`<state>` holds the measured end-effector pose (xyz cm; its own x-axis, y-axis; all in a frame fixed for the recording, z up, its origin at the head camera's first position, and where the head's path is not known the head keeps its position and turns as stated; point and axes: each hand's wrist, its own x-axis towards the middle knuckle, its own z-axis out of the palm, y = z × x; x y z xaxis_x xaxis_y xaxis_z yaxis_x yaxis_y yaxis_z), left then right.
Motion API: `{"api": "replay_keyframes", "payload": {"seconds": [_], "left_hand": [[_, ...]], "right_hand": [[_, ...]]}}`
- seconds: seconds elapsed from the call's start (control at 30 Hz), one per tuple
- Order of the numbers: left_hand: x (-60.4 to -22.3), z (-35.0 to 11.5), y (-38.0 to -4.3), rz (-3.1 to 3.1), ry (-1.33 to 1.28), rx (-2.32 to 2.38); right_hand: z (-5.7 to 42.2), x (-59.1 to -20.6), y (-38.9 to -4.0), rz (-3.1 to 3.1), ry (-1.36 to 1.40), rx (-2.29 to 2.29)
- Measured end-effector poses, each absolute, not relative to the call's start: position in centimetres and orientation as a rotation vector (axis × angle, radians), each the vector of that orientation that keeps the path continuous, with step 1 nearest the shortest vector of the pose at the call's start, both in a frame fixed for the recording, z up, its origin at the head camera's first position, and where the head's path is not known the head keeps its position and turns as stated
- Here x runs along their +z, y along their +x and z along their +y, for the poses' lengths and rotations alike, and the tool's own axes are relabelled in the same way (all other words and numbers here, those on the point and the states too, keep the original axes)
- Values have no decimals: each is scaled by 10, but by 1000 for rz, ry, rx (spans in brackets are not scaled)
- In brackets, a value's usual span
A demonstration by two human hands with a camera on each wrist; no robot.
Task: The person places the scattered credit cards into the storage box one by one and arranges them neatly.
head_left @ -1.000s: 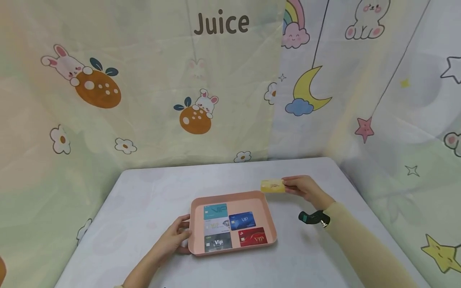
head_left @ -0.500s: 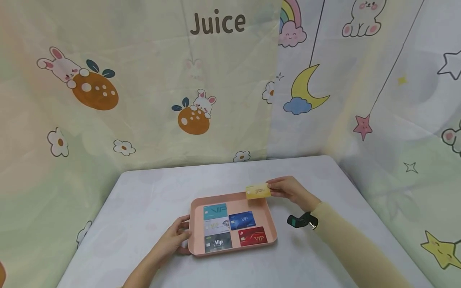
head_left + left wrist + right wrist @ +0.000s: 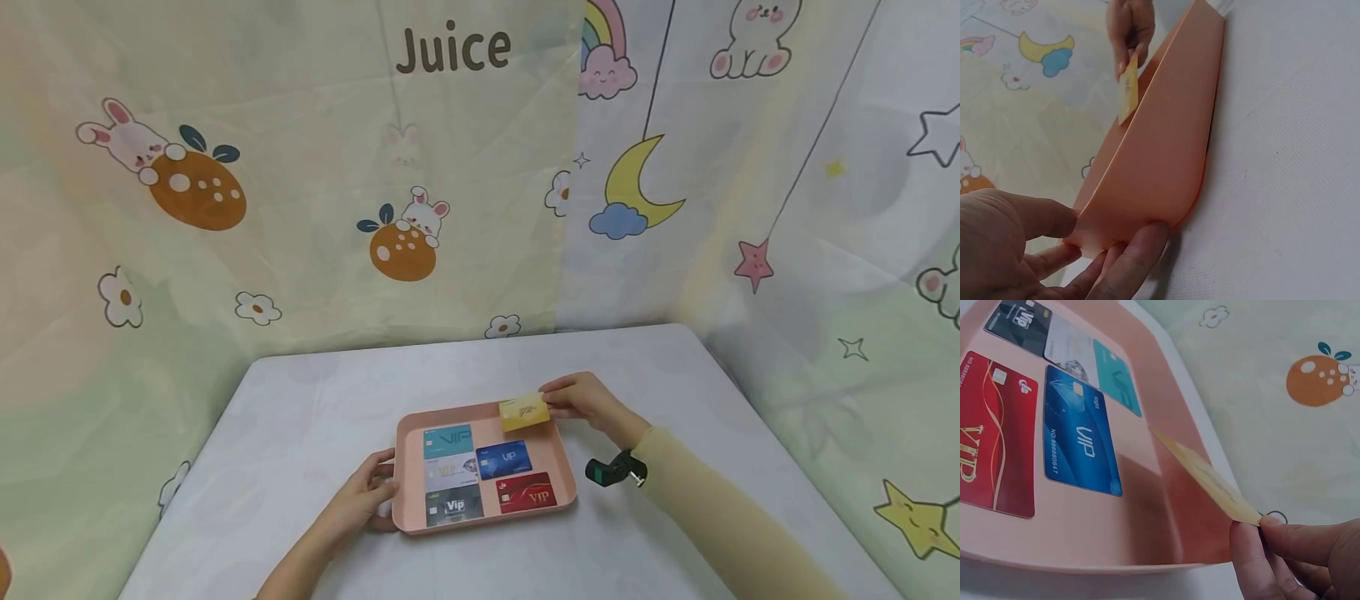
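My right hand [image 3: 588,402] pinches a yellow card [image 3: 524,412] by its right end, tilted over the far right part of a pink tray [image 3: 566,471]. My left hand [image 3: 363,492] holds the tray's left end, its fingertips against the outer wall. A teal VIP card [image 3: 448,439], a white card [image 3: 444,472] and a dark grey Vip card [image 3: 454,505] lie in the tray's left column. To their right are a blue VIP card [image 3: 1082,431] and a red VIP card [image 3: 1000,437]. In the right wrist view, the yellow card slants above the tray floor.
The tray sits on a white table [image 3: 315,417]. A dark strap-like device [image 3: 615,470] hangs at the right wrist. Cloth with cartoon prints [image 3: 322,208] rises behind the table and along both sides.
My right hand has moved left and slightly nearer with the yellow card, from beyond the tray's far right corner to over the tray. The left hand and tray have stayed put.
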<state>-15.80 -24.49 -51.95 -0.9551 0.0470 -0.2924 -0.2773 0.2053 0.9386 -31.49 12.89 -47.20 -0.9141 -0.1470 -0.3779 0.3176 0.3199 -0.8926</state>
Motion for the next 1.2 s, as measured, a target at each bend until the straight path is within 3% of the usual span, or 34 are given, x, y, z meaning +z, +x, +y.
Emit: {"api": "replay_keyframes", "payload": {"seconds": [1.2], "left_hand": [[-522, -245, -157, 2248, -228, 1797]], "right_hand": [[65, -490, -298, 2630, -86, -1348]]}}
